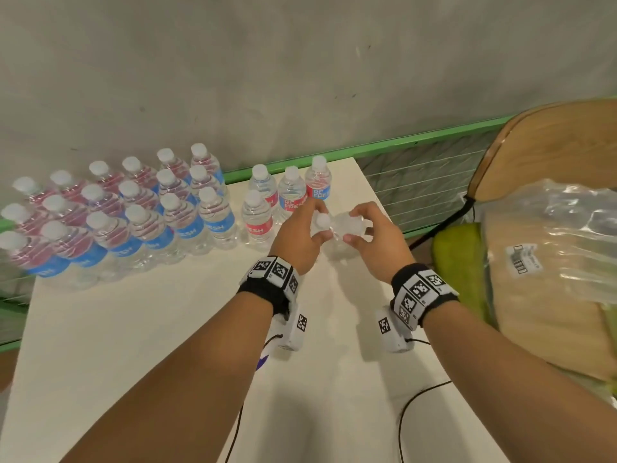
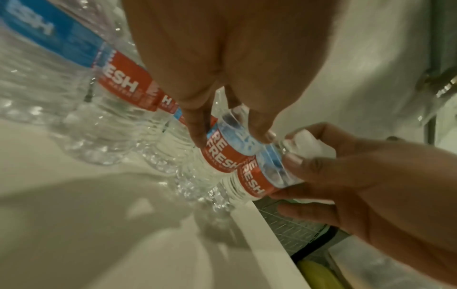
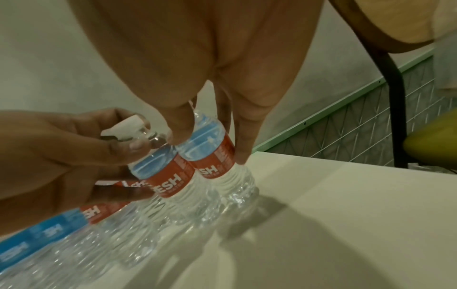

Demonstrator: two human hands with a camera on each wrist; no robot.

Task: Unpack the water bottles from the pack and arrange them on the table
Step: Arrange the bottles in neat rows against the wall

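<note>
Now my left hand [image 1: 297, 235] and right hand [image 1: 374, 233], fingers curled, each grip one clear plastic water bottle [image 3: 168, 176] above the white table [image 1: 167, 329]; next, probably stand both beside the placed row.

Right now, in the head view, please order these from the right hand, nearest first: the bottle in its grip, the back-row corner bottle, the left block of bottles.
1. Bottle in grip of the right hand, front right.
2. Back-row corner bottle, just behind.
3. Block of bottles, far left.
</note>
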